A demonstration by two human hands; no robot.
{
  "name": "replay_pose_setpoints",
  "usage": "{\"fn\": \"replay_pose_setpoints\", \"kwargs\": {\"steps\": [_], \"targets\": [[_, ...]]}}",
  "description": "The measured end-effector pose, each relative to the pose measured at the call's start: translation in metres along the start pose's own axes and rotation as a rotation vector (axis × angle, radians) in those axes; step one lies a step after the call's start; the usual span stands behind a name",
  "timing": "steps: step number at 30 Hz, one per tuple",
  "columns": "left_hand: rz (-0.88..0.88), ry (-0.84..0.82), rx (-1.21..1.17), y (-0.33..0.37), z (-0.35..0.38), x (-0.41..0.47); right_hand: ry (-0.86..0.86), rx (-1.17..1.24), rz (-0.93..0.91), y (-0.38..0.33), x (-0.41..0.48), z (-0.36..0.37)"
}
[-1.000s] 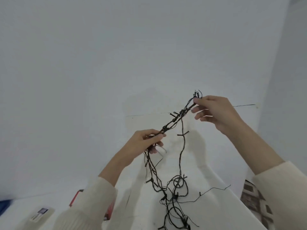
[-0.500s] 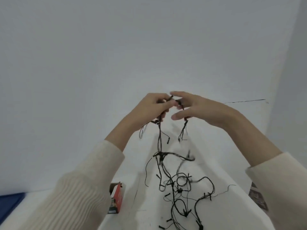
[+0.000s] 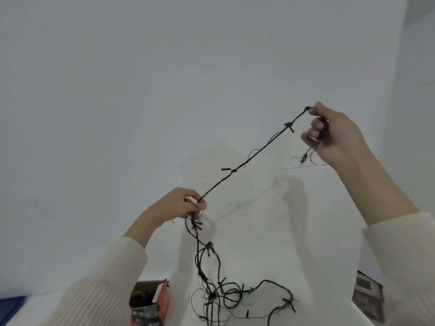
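A black string of small lights (image 3: 244,164) runs taut between my two hands, in front of a white wall. My right hand (image 3: 334,135) is raised at the upper right and grips one end, with a gathered bunch of wire in its curled fingers. Lower and to the left, my left hand (image 3: 181,204) pinches the string between thumb and fingers. Below my left hand the string hangs down into a loose tangle (image 3: 226,295) lying on the white table (image 3: 306,267).
An open red cardboard box (image 3: 153,302) stands on the table at the lower left of the tangle. A dark patterned surface (image 3: 367,297) shows past the table's right edge. Something blue (image 3: 9,307) is at the far lower left.
My hands, together half a second ago, have pulled apart: the right went up and right, the left down and left. A length of string is now stretched straight between them.
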State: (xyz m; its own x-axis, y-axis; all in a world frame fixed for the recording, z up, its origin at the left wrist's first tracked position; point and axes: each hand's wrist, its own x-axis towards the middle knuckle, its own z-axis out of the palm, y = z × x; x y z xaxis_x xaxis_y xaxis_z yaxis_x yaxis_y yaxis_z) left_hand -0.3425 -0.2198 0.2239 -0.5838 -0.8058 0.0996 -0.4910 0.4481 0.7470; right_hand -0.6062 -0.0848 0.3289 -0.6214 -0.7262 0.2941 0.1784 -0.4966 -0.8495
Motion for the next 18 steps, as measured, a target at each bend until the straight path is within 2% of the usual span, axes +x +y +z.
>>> {"fn": "replay_pose_setpoints", "kwargs": {"steps": [2,3,4,6,8,10,13,15,18], "targets": [[0.032,0.041,-0.051,0.01,-0.007,-0.001,0.081,-0.773,-0.173,-0.001,0.003,-0.008],[0.078,0.066,0.027,0.021,-0.01,0.001,0.066,-1.097,-0.256,0.0,0.0,-0.007],[0.123,0.077,0.159,0.036,-0.013,0.002,-0.019,-1.25,-0.288,0.002,-0.004,-0.002],[0.227,0.112,0.286,0.075,-0.014,0.002,-0.316,-1.145,-0.168,0.006,-0.016,0.015],[0.275,0.033,0.035,0.109,-0.016,0.001,-0.569,-1.021,-0.047,0.012,-0.025,0.034],[0.304,-0.034,-0.204,0.126,-0.021,-0.004,-0.675,-1.004,-0.026,0.016,-0.027,0.043],[0.234,-0.137,-0.468,0.123,-0.03,-0.006,-0.634,-0.76,-0.014,0.006,-0.021,0.042],[0.136,-0.296,-0.547,0.111,-0.03,-0.006,-0.575,-0.618,-0.014,-0.004,-0.017,0.041],[0.104,-0.474,-0.34,0.088,-0.016,-0.006,-0.473,-0.462,-0.095,-0.012,-0.014,0.047]]}}
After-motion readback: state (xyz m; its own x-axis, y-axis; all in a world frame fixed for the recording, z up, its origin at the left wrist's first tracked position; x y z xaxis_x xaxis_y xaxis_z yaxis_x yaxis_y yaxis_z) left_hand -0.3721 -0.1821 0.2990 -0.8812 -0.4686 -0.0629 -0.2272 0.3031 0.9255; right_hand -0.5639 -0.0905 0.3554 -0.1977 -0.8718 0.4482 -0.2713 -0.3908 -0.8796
